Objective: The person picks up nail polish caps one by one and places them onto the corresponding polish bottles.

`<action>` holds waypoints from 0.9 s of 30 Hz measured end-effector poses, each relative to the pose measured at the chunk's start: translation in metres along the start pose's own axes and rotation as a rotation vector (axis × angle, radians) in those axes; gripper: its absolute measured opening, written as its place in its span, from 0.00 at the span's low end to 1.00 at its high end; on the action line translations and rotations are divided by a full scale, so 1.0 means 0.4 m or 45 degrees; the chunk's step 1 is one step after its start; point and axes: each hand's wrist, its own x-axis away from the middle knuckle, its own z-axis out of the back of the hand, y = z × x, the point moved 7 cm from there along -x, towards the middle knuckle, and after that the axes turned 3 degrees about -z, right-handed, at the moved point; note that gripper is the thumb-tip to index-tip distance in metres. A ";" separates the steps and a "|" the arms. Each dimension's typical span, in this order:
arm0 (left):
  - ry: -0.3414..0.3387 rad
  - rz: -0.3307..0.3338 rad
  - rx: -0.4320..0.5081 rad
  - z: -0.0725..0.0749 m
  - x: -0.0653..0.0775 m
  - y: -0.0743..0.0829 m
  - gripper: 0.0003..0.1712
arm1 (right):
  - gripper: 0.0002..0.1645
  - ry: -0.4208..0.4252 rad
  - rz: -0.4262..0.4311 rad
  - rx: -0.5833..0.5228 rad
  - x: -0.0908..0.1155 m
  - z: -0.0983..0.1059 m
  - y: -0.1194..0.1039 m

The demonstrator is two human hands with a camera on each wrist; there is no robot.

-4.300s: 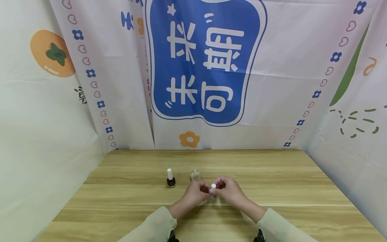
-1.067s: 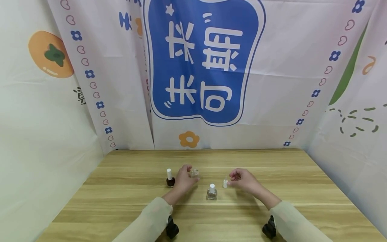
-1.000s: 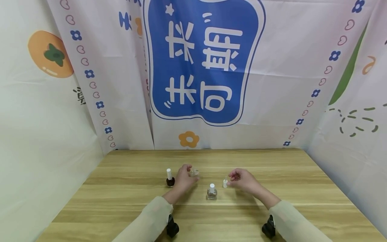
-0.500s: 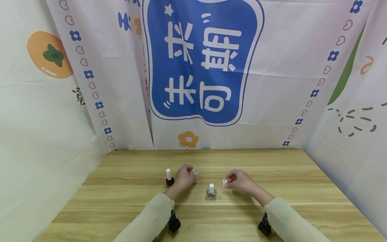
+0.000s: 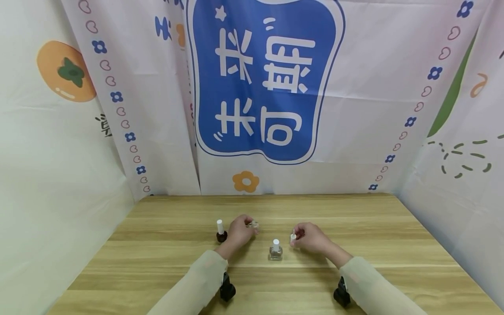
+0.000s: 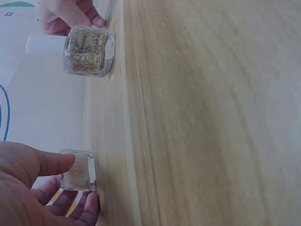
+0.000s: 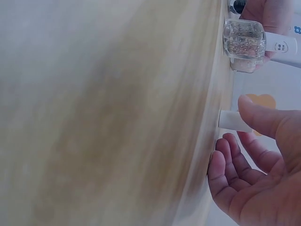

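My left hand (image 5: 241, 229) holds a small clear nail polish bottle (image 6: 77, 170) without a cap, thumb on the near side and fingers behind it. The bottle stands on the table. To the right, my right hand (image 5: 311, 237) pinches a white nail polish cap (image 7: 233, 121) between thumb and index finger. That cap stands upside down on the wood, its thin brush pointing up. Between the hands and nearer to me, a gold-glitter nail polish bottle (image 5: 276, 252) stands upright with its white cap on, touched by neither hand.
A dark nail polish bottle (image 5: 222, 236) with a white cap stands just left of my left hand. The wooden table (image 5: 165, 271) ends at a printed cloth backdrop (image 5: 354, 144), with cloth on both sides too.
Both hands were together at the glitter bottle; they have since parted, left hand to the clear bottle, right hand to the cap. In the last second my right fingers closed on the cap.
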 end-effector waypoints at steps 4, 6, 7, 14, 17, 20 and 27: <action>0.007 0.002 0.002 0.000 0.000 -0.001 0.16 | 0.10 0.010 0.007 0.020 0.000 0.000 0.001; 0.008 0.002 0.006 0.000 0.000 -0.001 0.15 | 0.10 0.014 0.012 0.026 0.000 -0.001 0.001; 0.007 0.001 0.008 0.000 0.000 -0.001 0.15 | 0.10 0.014 0.013 0.028 0.000 -0.001 0.001; 0.014 0.010 -0.006 -0.001 -0.002 -0.004 0.14 | 0.09 0.032 0.020 0.061 -0.001 -0.003 0.002; 0.015 0.010 -0.010 0.000 -0.003 -0.006 0.14 | 0.09 0.031 0.022 0.065 0.000 -0.004 0.000; 0.013 -0.003 -0.012 0.000 -0.002 -0.006 0.14 | 0.09 0.028 0.010 0.064 0.002 -0.003 -0.001; -0.005 -0.024 0.026 0.002 0.004 -0.003 0.14 | 0.08 0.040 0.001 0.053 0.010 0.013 -0.011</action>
